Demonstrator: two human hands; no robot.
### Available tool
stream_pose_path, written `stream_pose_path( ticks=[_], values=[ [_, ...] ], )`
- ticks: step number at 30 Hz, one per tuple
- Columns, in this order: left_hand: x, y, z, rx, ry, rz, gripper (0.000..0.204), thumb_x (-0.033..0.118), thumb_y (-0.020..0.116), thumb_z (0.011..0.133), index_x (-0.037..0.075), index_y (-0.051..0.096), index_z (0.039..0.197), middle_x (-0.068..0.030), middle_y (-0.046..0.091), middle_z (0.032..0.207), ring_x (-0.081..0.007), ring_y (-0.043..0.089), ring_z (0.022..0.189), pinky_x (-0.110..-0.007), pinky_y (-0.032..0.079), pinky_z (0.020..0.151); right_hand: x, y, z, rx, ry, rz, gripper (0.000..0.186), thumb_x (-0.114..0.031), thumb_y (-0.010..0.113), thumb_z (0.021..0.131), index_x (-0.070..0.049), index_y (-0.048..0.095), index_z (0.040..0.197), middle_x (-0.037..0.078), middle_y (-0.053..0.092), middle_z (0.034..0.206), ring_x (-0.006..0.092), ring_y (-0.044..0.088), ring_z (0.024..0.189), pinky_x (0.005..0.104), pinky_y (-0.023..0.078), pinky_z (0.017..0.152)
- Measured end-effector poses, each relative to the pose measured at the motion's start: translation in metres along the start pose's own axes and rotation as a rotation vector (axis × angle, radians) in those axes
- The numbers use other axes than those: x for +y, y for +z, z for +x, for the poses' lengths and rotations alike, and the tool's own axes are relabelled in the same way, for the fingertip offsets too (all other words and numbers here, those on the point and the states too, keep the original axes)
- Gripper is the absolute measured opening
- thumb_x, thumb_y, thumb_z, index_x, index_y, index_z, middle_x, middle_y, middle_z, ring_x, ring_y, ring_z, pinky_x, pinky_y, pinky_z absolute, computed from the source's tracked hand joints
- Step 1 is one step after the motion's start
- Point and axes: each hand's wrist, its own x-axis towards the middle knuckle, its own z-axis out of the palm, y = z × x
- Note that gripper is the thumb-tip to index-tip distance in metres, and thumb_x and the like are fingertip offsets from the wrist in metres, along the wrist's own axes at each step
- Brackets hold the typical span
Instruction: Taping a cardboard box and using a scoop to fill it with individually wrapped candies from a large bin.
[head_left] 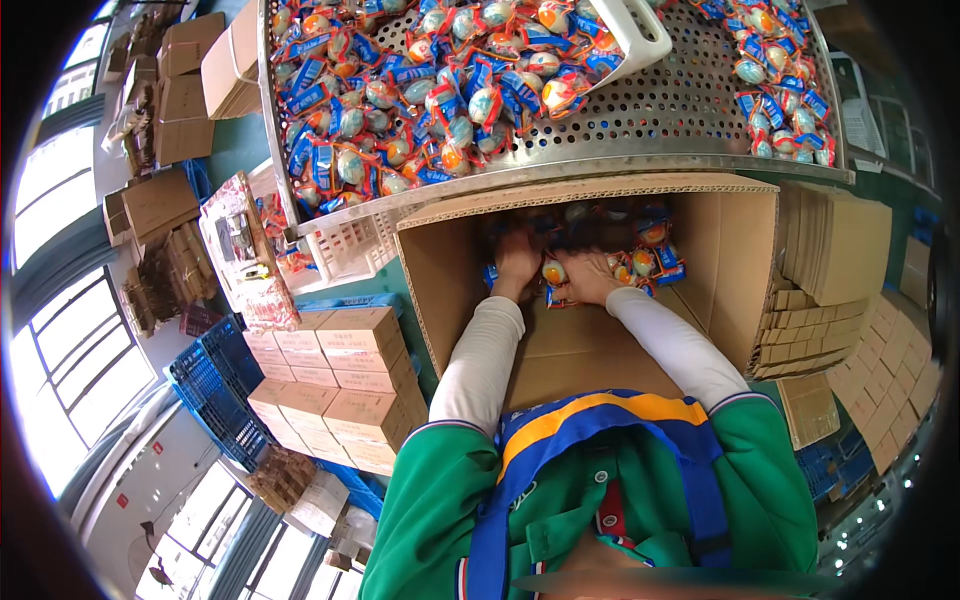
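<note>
Packing step: set wrapped egg packets in tight rows along far wall of open cardboard box, no gaps. Left hand knuckles up, fingers curled down among packets; grip on any cannot tell. Right hand cups one packet. Forearms angle inward, sleeves white. More packets heaped on perforated metal surface above box.

The far part of the open cardboard box lies under the rim of the perforated metal table, so its far wall and the packets there are hidden in shadow. The fingers of the left hand and right hand are blurred among the wrapped egg packets; whether either grips one cannot be told. The white plastic basket on the table is cut off by the far edge. Stacked cartons at left partly cover one another.
</note>
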Motion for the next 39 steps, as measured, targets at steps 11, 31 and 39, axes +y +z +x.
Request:
stream_pose_path(
  ticks=[11,31,39],
  values=[
    [0.026,-0.011,-0.035,-0.110,-0.053,-0.079,0.053,0.047,0.072,0.076,0.011,0.058,0.113,-0.0182,0.064,0.106,-0.0385,0.063,0.096,-0.049,0.051,0.081,0.054,-0.021,-0.034,-0.125,0.100,-0.028,0.054,-0.036,0.072,0.075,-0.016,0.060,0.124,0.018,0.062,0.111,0.0365,0.062,0.101,0.0448,0.051,0.086],
    [0.052,-0.018,-0.058,-0.152,0.173,0.266,0.043,0.040,0.064,0.084,0.009,0.063,0.113,-0.0210,0.062,0.120,-0.0344,0.061,0.108,-0.051,0.044,0.094,0.068,-0.006,-0.019,0.330,0.299,0.474,0.057,-0.030,0.078,0.074,-0.004,0.057,0.120,0.018,0.067,0.104,0.0328,0.065,0.096,0.0396,0.052,0.084],
    [0.031,-0.007,-0.040,-0.313,0.148,0.292,0.041,0.024,0.067,0.078,0.010,0.058,0.115,-0.0195,0.062,0.115,-0.0343,0.060,0.108,-0.049,0.048,0.086,0.036,-0.017,-0.018,0.173,-0.170,0.012,0.046,-0.013,0.068,0.076,-0.012,0.059,0.121,0.011,0.052,0.126,0.0341,0.051,0.116,0.0429,0.046,0.095]
  ],
)
